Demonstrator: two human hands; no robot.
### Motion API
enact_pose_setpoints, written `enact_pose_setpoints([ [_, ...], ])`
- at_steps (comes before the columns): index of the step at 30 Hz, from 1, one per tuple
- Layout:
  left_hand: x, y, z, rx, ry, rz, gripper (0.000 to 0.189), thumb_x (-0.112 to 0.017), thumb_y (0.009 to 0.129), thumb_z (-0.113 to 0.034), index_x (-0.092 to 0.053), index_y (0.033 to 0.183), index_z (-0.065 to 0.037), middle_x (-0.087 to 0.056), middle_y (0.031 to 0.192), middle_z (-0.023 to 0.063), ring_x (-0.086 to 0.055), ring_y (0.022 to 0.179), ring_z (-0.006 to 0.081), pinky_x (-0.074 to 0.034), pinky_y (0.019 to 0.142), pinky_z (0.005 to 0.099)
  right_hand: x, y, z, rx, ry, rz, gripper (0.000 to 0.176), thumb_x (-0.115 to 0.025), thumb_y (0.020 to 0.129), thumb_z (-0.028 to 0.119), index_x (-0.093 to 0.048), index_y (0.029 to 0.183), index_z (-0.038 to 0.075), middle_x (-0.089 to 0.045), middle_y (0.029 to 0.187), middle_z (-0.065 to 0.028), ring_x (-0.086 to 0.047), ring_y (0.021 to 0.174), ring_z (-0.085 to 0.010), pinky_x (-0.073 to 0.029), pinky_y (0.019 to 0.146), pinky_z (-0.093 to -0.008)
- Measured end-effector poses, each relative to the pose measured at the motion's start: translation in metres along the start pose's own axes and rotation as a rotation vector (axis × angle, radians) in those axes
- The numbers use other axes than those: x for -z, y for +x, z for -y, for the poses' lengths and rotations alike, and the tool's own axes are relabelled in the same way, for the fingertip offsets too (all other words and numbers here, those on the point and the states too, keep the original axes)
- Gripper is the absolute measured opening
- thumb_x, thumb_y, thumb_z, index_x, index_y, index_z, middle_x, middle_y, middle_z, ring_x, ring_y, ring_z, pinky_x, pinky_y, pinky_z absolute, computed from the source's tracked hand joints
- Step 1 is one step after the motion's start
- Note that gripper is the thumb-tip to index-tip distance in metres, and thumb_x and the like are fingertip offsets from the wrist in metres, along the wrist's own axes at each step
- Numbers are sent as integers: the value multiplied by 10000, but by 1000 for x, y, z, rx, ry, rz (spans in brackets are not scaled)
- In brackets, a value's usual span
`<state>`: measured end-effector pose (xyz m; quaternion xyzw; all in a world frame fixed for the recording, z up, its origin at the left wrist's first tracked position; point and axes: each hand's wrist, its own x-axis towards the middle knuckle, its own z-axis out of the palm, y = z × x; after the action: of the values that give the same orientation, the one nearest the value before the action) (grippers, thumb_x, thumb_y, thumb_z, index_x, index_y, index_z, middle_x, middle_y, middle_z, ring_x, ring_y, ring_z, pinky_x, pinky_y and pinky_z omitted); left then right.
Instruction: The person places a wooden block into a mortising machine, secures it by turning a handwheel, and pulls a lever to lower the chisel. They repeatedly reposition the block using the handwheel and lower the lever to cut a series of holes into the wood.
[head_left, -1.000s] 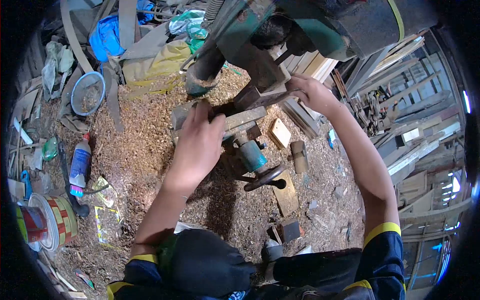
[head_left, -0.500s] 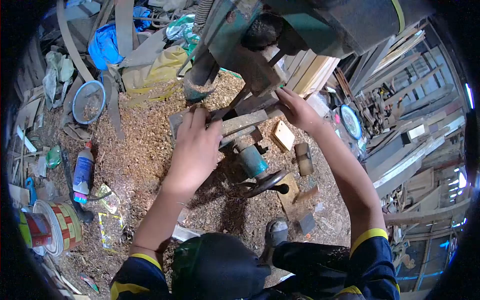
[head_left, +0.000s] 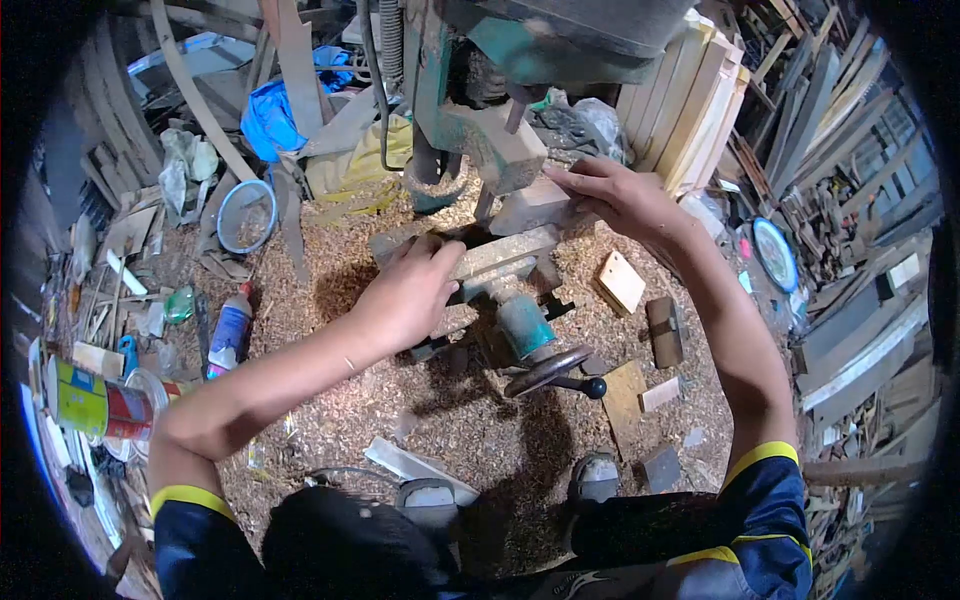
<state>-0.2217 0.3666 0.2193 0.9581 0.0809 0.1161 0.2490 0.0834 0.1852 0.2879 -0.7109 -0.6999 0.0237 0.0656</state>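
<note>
A green, dust-covered drilling or mortising machine stands in front of me, its tool pointing down at a vise. Under the tool lies a greyish wooden block, and a paler wooden strip runs along the near vise jaw. My left hand is closed, fingers curled over the left end of the work; its fingertips are partly hidden. At the block's right end, my right hand grips it with fingers along the top. Nearer to me are the vise's green screw housing and handwheel.
Wood shavings cover the floor. A drilled wooden piece and a dark block lie right of the vise. Boards lean behind at the right. A bottle, a blue-rimmed basket and a paint can are at left.
The camera view has shifted, so the machine and floor items sit further right or lower. My left elbow has swung outward. Both hands stay at the work, and more of the greyish block shows.
</note>
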Motion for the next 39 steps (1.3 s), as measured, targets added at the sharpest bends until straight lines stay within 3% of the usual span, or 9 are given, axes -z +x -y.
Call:
enact_pose_setpoints([
  [2, 1, 1, -6, 41, 4, 69, 436, -631, 989, -136, -486, 1391, -51, -586, 1237, 287, -591, 1163, 502, -497, 997, 556, -6, 3, -2, 218, 90, -184, 786, -667, 892, -55, -499, 1592, 260, -619, 1147, -106, -596, 1069, -317, -504, 977, -410],
  [6, -2, -5, -17, 11, 89, -12, 415, -633, 994, -194, -512, 1363, -50, -551, 1242, 289, -555, 1165, 497, -473, 990, 563, -23, -4, -10, 208, 135, -251, 769, -692, 865, -61, -549, 1558, 239, -624, 1128, -111, -581, 1046, -322, -480, 995, -412],
  [8, 6, -17, -46, -105, 291, -286, 441, -635, 991, -252, -533, 1355, -24, -550, 1218, 255, -557, 1127, 450, -455, 984, 543, -27, -8, -11, 230, 181, -274, 742, -680, 897, -23, -528, 1574, 239, -613, 1124, -132, -577, 1047, -338, -474, 993, -426],
  [14, -43, -62, -76, -391, -43, 23, 648, -473, 1065, -555, -550, 1292, 47, -575, 1212, 245, -559, 1174, 430, -431, 1021, 537, -35, -12, -20, 168, 148, -220, 630, -602, 982, 23, -514, 1580, 202, -600, 1177, -156, -587, 1114, -336, -463, 1019, -420],
  [18, -76, -29, -101, -363, -5, -112, 324, -621, 1016, -289, -577, 1109, 18, -558, 1071, 183, -553, 990, 383, -451, 918, 521, -27, -12, -11, 191, 116, -221, 657, -620, 955, 1, -524, 1573, 204, -604, 1159, -147, -577, 1082, -339, -464, 1006, -426],
  [24, -54, 24, -145, -352, 58, -125, 286, -659, 979, -274, -598, 1101, -23, -519, 999, 147, -543, 951, 345, -446, 900, 473, -21, -2, -1, 281, 52, -260, 648, -642, 932, -17, -570, 1537, 205, -617, 1150, -134, -565, 1051, -335, -468, 984, -445],
  [29, -59, -33, -108, -439, 3, -116, 502, -694, 967, -278, -561, 1351, 16, -526, 1402, 259, -501, 1374, 451, -426, 1162, 524, -33, -4, -14, 277, 185, -312, 621, -705, 910, 55, -607, 1500, 224, -658, 1065, -131, -602, 1031, -338, -475, 1003, -455],
  [36, -54, 24, -137, -538, -125, -144, 591, -750, 906, -243, -527, 1388, 16, -477, 1477, 274, -488, 1380, 473, -421, 1159, 549, -45, 13, -6, 343, 227, -247, 619, -680, 924, 18, -601, 1504, 217, -652, 1086, -135, -624, 1064, -345, -502, 968, -448],
  [39, -40, 3, -121, -592, -110, -104, 614, -695, 960, -373, -519, 1408, 9, -446, 1521, 263, -436, 1433, 464, -400, 1171, 561, -38, 13, -6, 344, 194, -199, 643, -646, 924, -20, -588, 1518, 220, -622, 1120, -146, -622, 1072, -343, -505, 968, -432],
])
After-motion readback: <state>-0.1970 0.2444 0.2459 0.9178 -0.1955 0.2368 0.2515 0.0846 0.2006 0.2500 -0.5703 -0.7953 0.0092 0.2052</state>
